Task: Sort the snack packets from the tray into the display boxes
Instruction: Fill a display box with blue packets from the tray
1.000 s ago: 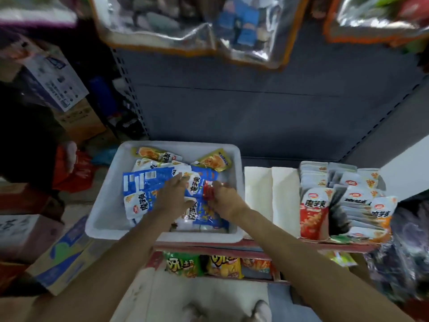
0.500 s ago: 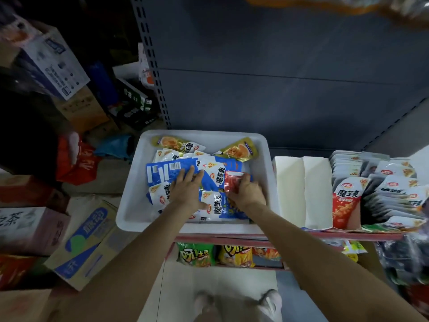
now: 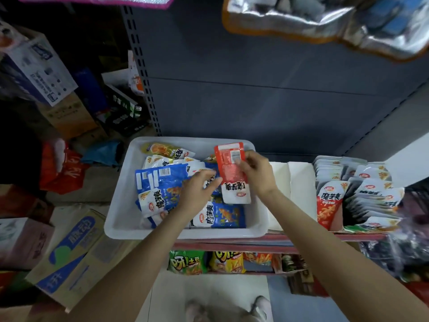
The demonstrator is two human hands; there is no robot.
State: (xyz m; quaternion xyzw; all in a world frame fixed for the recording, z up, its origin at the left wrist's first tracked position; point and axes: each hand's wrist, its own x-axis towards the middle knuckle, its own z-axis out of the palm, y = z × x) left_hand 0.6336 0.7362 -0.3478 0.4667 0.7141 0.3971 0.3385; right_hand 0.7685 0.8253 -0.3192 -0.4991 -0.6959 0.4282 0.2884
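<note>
A white tray (image 3: pixel 120 219) on the shelf holds several blue packets (image 3: pixel 162 182) and yellow packets (image 3: pixel 160 148). My right hand (image 3: pixel 257 173) pinches a red and white packet (image 3: pixel 232 173) by its side, lifted above the tray's right half. My left hand (image 3: pixel 197 191) lies with straight fingers on the blue packets, fingertips close to the red packet. To the right stands an empty white display box (image 3: pixel 299 182), then display boxes filled with red packets (image 3: pixel 329 203) and grey-white packets (image 3: pixel 371 194).
The grey shelf back panel (image 3: pixel 267 101) rises behind the tray. Silver bags (image 3: pixel 325 19) hang overhead. Snack bags (image 3: pixel 188 262) fill the shelf below. Cardboard boxes (image 3: pixel 69 252) crowd the floor at left. My shoes (image 3: pixel 262 305) show at the bottom.
My right hand has picked the red packet out of the pile and raised it above the tray. My left hand stays on the blue packets. The camera has shifted.
</note>
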